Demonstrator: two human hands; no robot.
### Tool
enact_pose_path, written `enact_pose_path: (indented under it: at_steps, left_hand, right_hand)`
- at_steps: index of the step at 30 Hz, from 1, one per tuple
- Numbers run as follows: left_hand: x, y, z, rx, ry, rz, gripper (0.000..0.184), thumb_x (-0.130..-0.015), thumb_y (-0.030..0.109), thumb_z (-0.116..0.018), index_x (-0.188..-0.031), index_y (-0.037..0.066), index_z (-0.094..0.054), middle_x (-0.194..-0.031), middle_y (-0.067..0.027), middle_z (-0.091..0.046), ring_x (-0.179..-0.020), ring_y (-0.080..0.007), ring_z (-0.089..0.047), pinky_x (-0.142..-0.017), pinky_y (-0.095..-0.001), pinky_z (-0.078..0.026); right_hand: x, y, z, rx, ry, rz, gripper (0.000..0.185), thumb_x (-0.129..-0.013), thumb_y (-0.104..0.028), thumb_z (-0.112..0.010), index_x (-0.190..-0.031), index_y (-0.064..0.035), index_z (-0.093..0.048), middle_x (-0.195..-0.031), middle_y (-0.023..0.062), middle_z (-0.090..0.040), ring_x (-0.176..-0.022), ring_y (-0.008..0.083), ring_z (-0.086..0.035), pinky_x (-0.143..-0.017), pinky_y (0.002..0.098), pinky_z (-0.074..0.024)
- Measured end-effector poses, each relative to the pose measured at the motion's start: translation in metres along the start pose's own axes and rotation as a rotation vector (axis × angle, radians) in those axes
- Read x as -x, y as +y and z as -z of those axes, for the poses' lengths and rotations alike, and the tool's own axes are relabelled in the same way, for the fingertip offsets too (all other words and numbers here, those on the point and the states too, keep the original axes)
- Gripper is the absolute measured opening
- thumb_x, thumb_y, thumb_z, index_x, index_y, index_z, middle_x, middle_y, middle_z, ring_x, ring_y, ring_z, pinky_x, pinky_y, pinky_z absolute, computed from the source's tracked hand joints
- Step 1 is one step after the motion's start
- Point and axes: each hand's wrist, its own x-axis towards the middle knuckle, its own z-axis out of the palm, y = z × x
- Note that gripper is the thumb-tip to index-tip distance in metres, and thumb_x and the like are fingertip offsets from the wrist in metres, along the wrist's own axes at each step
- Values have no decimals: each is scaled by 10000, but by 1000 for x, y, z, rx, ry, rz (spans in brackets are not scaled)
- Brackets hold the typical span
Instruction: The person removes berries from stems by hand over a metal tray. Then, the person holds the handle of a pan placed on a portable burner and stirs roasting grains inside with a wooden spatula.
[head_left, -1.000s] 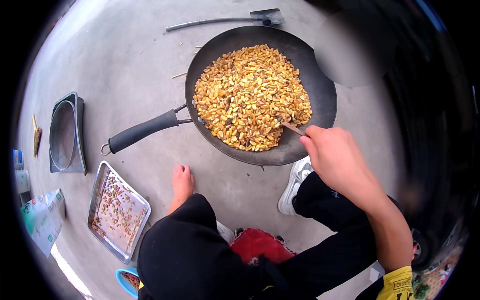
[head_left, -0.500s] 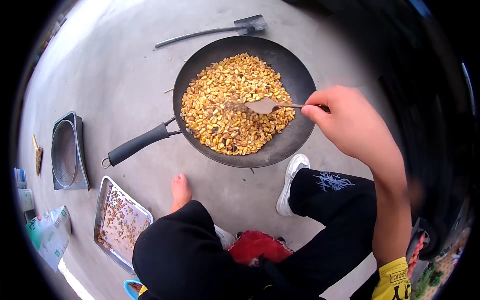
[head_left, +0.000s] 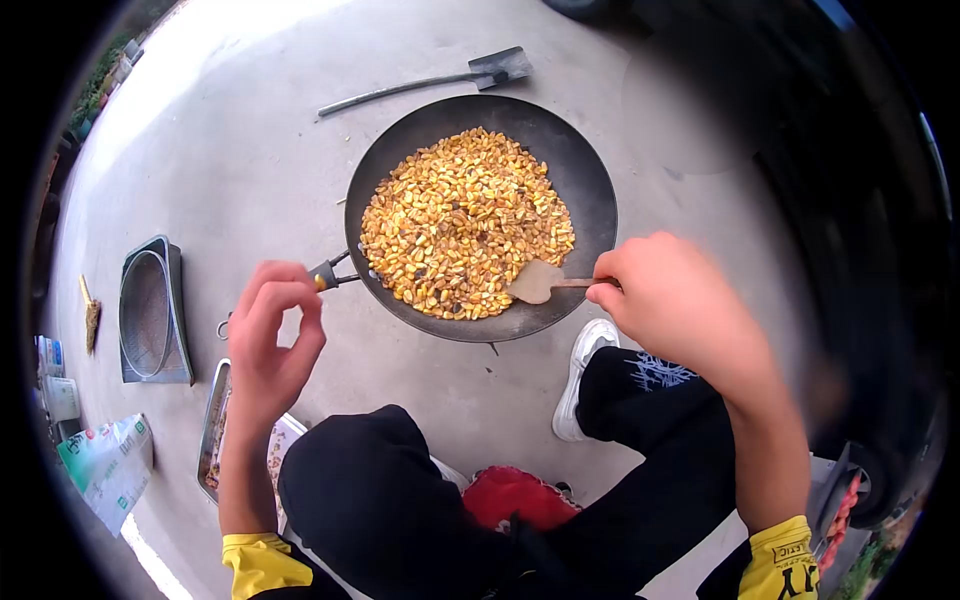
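Observation:
Yellow-brown corn kernels (head_left: 465,220) are heaped in a black wok (head_left: 590,180) on the concrete floor. My right hand (head_left: 665,300) is closed round the thin handle of a wooden spatula (head_left: 538,282), whose blade rests at the heap's lower right edge. My left hand (head_left: 275,335), slightly blurred, is raised in front of the wok handle (head_left: 327,274) and hides most of it. Its fingers are curled, with a gap between thumb and forefinger. A small yellow piece, like a single kernel, shows close by the fingertips; whether they touch it I cannot tell.
A small shovel (head_left: 420,90) lies beyond the wok. To the left are a dark tray with a round sieve (head_left: 150,310), a short brush (head_left: 90,315) and a plastic bag (head_left: 110,460). A metal tray (head_left: 212,430) of small pieces is partly behind my left arm.
My left hand has risen from low near my knee to the wok handle. My right hand has drawn the spatula down, from the heap's middle to its lower right edge. The view has shifted slightly.

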Motion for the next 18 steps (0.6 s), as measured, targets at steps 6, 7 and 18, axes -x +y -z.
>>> enact_pose_path:
  at_steps: [6, 7, 18]
  left_hand:
    - [-68, 5, 14, -242, -313, 168, 53, -847, 43, -607, -895, 22, -596, -708, -149, -568, -606, -271, -557, -581, -355, -443]
    - [-73, 10, 21, -296, -348, 294, 56, -848, 59, -614, -889, 23, -600, -628, -146, -547, -570, -271, -546, -559, -359, -431]
    - [-2, -12, 34, -829, -540, 381, 569, -713, 158, -707, -1258, 137, -547, -1126, -126, -566, -1081, -330, -525, -935, -437, -419]
  right_hand:
    - [8, 16, 4, -94, 35, 182, 181, -846, -172, -623, -906, -33, -722, -740, 169, -660, -692, 342, -631, -669, 416, -503]
    - [6, 22, 3, -105, 17, 151, 181, -847, -171, -620, -909, -36, -723, -745, 167, -663, -702, 341, -635, -679, 416, -506]
    - [2, 61, 3, 87, 96, 45, 210, -823, -130, -562, -920, -48, -729, -815, 188, -677, -770, 359, -649, -735, 439, -520]
